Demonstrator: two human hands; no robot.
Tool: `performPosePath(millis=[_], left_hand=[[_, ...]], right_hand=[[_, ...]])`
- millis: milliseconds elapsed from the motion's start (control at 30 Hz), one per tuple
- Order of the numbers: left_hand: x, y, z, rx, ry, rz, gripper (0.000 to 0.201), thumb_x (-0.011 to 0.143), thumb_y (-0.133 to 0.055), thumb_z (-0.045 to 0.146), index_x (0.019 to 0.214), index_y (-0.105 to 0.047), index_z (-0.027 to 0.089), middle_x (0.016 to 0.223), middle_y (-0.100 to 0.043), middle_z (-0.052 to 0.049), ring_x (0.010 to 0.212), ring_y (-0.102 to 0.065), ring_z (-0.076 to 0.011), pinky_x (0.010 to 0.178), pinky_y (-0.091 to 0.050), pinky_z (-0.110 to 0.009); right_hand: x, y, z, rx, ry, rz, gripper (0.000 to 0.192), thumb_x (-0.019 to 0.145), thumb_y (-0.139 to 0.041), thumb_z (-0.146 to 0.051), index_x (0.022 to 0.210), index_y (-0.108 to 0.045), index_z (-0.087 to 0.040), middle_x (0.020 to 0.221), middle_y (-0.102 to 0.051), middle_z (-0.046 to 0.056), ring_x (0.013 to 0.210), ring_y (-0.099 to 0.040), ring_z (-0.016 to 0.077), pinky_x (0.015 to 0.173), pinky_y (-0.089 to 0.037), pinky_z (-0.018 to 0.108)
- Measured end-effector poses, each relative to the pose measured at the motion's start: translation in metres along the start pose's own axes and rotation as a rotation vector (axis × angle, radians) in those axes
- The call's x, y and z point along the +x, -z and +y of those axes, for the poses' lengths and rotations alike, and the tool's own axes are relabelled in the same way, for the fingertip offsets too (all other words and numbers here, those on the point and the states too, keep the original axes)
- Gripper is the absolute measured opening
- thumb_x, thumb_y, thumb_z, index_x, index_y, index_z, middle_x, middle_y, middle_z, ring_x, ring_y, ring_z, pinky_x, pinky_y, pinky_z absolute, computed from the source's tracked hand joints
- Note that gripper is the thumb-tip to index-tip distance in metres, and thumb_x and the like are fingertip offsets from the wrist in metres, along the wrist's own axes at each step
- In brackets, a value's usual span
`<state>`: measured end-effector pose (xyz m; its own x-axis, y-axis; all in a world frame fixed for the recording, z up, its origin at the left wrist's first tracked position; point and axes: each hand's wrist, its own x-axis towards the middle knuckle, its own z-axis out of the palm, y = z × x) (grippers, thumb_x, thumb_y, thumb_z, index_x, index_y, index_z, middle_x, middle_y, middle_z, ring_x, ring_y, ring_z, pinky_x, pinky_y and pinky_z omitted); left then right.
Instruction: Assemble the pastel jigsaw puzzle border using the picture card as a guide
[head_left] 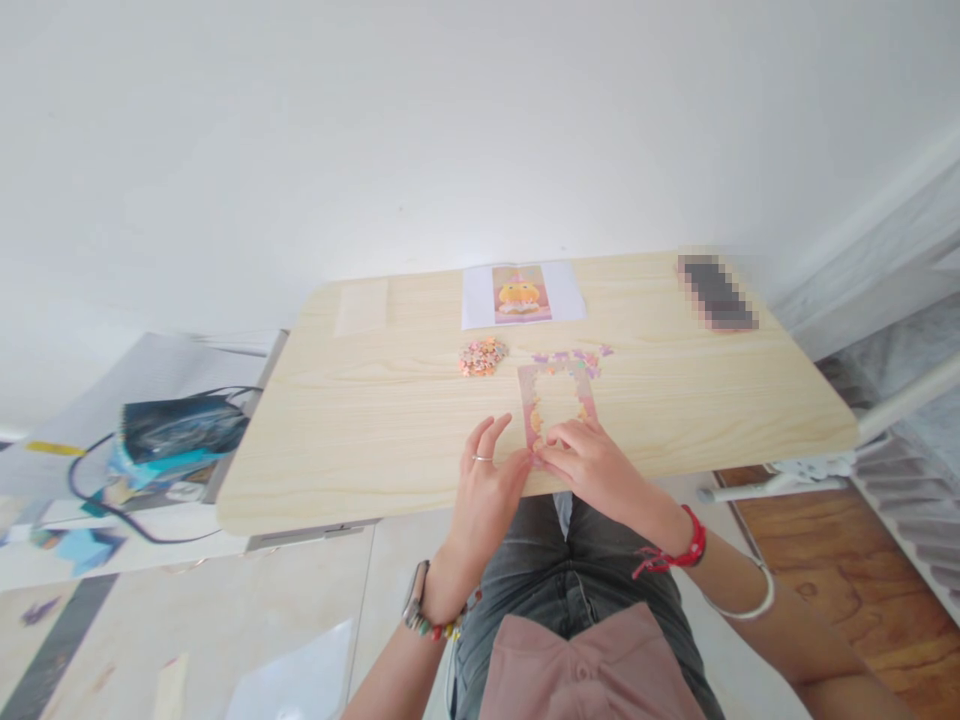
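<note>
A partly built jigsaw frame (556,400), a pink border with its middle unfilled, is lying just right of the frame's centre on the pale wooden table (375,420), close to the near edge. Both hands are meeting at its lower left corner. The right hand (592,462) is pressing its fingertips down on the bottom edge of the border, and seems to be pinching or seating a small piece there, though the piece itself is too small to make out. The left hand (486,480) is resting beside it with fingers loosely spread, holding nothing and steadying the border's left side.

By my reading, the edge is nearly closed and the filling of the centre is beginning; the next move calls for a matching piece, turned to fit.

Just above the border, a few purple loose pieces (574,357) are lying scattered, and to their left a small heap of orange pieces (483,356) is sitting apart. Further up, at the table's far edge, the reference picture (522,293) is lying flat. A blurred dark object (716,291) is lying in the upper right.
</note>
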<state>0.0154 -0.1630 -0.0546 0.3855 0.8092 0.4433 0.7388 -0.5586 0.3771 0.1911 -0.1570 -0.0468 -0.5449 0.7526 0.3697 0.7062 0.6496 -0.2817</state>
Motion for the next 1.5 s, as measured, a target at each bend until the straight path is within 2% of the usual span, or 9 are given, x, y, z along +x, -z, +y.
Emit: performPosePath(millis=[267,433,533,667,833,933,1100,1300,1500], left_hand=[[-0.001,-0.001,0.001,0.034,-0.023,0.001,0.014,0.083,-0.05,0.015,0.082,-0.063,0.02,0.125,-0.04,-0.009,0.122,-0.032,-0.0287,0.095,-0.043,-0.05],[-0.001,0.0,-0.001,0.001,-0.02,0.003,0.013,0.083,-0.05,0.015,0.083,-0.062,0.019,0.125,-0.039,-0.01,0.12,-0.035,-0.0277,0.094,-0.044,-0.049],[0.001,0.003,-0.003,-0.023,-0.007,0.026,0.011,0.082,-0.051,0.015,0.084,-0.062,0.019,0.123,-0.04,-0.01,0.118,-0.037,-0.0273,0.093,-0.045,-0.048],[0.008,0.007,-0.01,-0.01,0.001,0.067,0.012,0.083,-0.05,0.015,0.082,-0.061,0.019,0.123,-0.041,-0.011,0.118,-0.039,-0.0276,0.091,-0.046,-0.047],[0.017,0.007,-0.022,-0.003,-0.006,0.116,0.011,0.083,-0.049,0.015,0.083,-0.06,0.018,0.123,-0.042,-0.012,0.116,-0.041,-0.0279,0.088,-0.048,-0.047],[0.018,0.004,-0.027,0.001,0.005,0.122,0.012,0.083,-0.049,0.015,0.084,-0.06,0.019,0.123,-0.042,-0.011,0.116,-0.041,-0.0273,0.086,-0.049,-0.045],[0.014,-0.002,-0.033,-0.01,0.009,0.098,0.013,0.084,-0.047,0.016,0.087,-0.059,0.02,0.125,-0.041,-0.01,0.117,-0.041,-0.0262,0.085,-0.05,-0.043],[0.009,-0.008,-0.035,-0.02,0.031,0.102,0.014,0.084,-0.047,0.015,0.085,-0.06,0.019,0.123,-0.042,-0.011,0.115,-0.042,-0.0259,0.087,-0.049,-0.044],[0.008,-0.011,-0.035,-0.036,0.047,0.108,0.013,0.083,-0.048,0.015,0.084,-0.06,0.018,0.122,-0.043,-0.011,0.114,-0.043,-0.026,0.087,-0.048,-0.044]], right_hand=[[0.002,0.002,-0.003,-0.018,0.006,-0.055,0.016,0.087,-0.047,-0.017,0.083,-0.062,-0.017,0.088,-0.059,0.006,0.086,-0.052,0.0178,0.087,-0.035,0.037],[0.002,0.013,0.007,0.026,-0.036,0.002,0.015,0.086,-0.049,-0.018,0.082,-0.063,-0.018,0.086,-0.059,0.006,0.082,-0.053,0.0167,0.083,-0.038,0.036],[0.002,0.027,0.029,0.03,-0.113,0.076,0.016,0.086,-0.048,-0.018,0.084,-0.064,-0.019,0.09,-0.059,0.007,0.081,-0.054,0.0168,0.077,-0.04,0.033],[0.005,0.046,0.071,0.055,-0.216,0.111,0.017,0.086,-0.047,-0.019,0.084,-0.064,-0.019,0.089,-0.058,0.006,0.083,-0.055,0.017,0.076,-0.043,0.031],[0.016,0.053,0.122,0.045,-0.276,0.024,0.017,0.084,-0.048,-0.016,0.083,-0.065,-0.018,0.086,-0.057,0.005,0.08,-0.057,0.0162,0.075,-0.045,0.03],[0.026,0.049,0.138,0.039,-0.277,-0.048,0.017,0.082,-0.05,-0.016,0.091,-0.065,-0.017,0.088,-0.057,0.005,0.081,-0.057,0.0167,0.075,-0.045,0.03],[0.042,0.039,0.142,0.076,-0.195,-0.155,0.014,0.083,-0.052,-0.023,0.088,-0.065,-0.019,0.091,-0.054,0.006,0.083,-0.055,0.0167,0.075,-0.045,0.029],[0.047,0.035,0.144,0.015,-0.147,-0.18,0.015,0.084,-0.05,-0.019,0.079,-0.064,-0.016,0.086,-0.054,0.007,0.08,-0.053,0.017,0.074,-0.043,0.03],[0.043,0.046,0.143,-0.042,-0.085,-0.177,0.022,0.084,-0.045,-0.013,0.09,-0.065,-0.017,0.088,-0.055,0.007,0.081,-0.052,0.0169,0.072,-0.042,0.028]])
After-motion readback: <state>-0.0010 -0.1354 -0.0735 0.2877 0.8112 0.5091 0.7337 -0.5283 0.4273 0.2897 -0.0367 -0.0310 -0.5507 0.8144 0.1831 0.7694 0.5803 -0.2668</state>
